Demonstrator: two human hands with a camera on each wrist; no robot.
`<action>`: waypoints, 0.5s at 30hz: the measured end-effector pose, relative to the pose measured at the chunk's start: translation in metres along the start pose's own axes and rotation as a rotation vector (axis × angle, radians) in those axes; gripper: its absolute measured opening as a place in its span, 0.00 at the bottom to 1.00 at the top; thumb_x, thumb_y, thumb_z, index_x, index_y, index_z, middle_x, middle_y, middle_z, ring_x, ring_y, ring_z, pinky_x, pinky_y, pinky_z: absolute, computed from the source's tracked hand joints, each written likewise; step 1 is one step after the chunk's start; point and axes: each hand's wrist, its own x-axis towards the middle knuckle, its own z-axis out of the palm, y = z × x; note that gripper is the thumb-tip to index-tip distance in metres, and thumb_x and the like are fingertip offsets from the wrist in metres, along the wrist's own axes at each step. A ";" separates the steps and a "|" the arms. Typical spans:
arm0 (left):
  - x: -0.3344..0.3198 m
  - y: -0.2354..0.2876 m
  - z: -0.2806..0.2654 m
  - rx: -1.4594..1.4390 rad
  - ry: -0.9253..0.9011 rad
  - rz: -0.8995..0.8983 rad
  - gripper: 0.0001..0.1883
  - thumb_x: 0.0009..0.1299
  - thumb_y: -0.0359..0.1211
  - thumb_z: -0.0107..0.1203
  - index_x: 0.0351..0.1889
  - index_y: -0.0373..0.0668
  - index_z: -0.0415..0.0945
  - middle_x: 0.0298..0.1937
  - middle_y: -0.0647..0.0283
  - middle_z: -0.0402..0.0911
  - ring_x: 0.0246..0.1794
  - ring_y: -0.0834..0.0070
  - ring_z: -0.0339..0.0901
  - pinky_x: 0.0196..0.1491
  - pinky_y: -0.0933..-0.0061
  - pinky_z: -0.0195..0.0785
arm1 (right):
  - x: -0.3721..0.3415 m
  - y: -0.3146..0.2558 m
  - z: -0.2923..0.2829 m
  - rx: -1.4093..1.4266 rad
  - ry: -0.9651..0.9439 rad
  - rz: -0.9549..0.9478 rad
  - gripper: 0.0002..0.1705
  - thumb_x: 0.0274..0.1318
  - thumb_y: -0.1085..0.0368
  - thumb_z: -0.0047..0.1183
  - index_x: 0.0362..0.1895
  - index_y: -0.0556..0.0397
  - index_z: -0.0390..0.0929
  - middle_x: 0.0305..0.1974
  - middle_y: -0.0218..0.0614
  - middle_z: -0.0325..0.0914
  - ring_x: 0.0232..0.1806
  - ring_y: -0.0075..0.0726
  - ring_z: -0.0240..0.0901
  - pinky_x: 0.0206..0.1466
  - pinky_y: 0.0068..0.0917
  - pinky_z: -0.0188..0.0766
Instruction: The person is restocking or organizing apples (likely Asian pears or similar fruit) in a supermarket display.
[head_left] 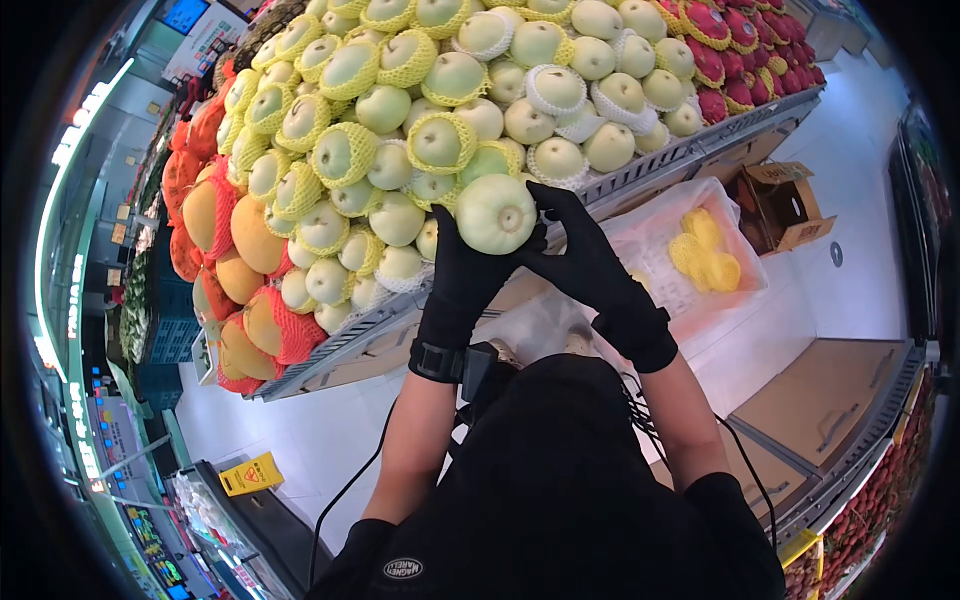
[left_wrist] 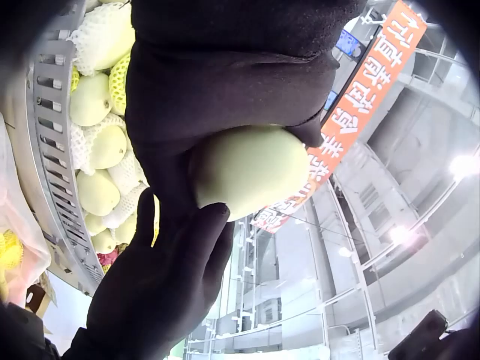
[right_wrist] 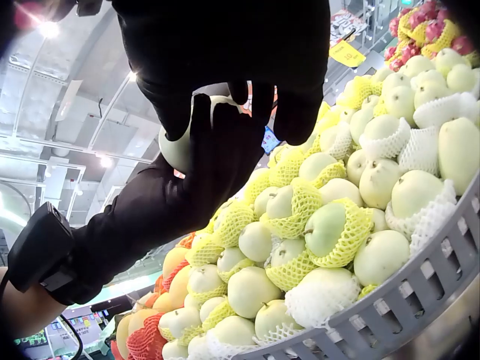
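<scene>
A pale green round melon (head_left: 496,214) without a net is held up between two black-gloved hands, over the front edge of the melon display. The left hand (head_left: 468,262) grips it from the left and below. On its right side, the right hand (head_left: 575,250) touches it with fingers curved round it. The left wrist view shows the melon (left_wrist: 251,171) in the left hand (left_wrist: 232,97), with the right hand (left_wrist: 161,277) against it. In the right wrist view the right hand (right_wrist: 225,52) partly hides the melon (right_wrist: 177,150), and the left hand (right_wrist: 202,176) lies below.
Melons in yellow and white foam nets (head_left: 345,155) fill the rack, beside orange melons (head_left: 258,235) at left and dragon fruit (head_left: 735,60) at right. A lined crate (head_left: 745,290) holding yellow nets (head_left: 705,250) and a cardboard box (head_left: 790,205) stand below. A yellow sign (head_left: 250,474) is lower left.
</scene>
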 end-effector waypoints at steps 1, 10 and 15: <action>0.002 -0.004 -0.003 -0.213 -0.005 -0.080 0.40 0.69 0.48 0.59 0.70 0.35 0.55 0.62 0.46 0.70 0.61 0.57 0.72 0.63 0.59 0.69 | -0.002 0.005 -0.001 -0.016 0.018 -0.005 0.45 0.45 0.65 0.70 0.68 0.52 0.63 0.59 0.42 0.69 0.61 0.42 0.67 0.65 0.36 0.64; 0.018 -0.034 -0.008 0.867 0.058 0.146 0.47 0.47 0.24 0.72 0.68 0.42 0.59 0.61 0.58 0.72 0.60 0.68 0.72 0.60 0.65 0.70 | -0.034 0.046 -0.028 0.064 0.000 0.161 0.35 0.54 0.71 0.59 0.67 0.51 0.65 0.57 0.41 0.74 0.54 0.38 0.73 0.59 0.32 0.69; 0.024 -0.049 -0.004 0.905 0.028 0.109 0.50 0.42 0.27 0.78 0.65 0.40 0.62 0.58 0.58 0.73 0.57 0.68 0.74 0.58 0.65 0.72 | -0.058 0.074 -0.045 0.040 -0.004 0.305 0.25 0.57 0.68 0.56 0.60 0.54 0.73 0.49 0.44 0.80 0.47 0.42 0.78 0.52 0.35 0.74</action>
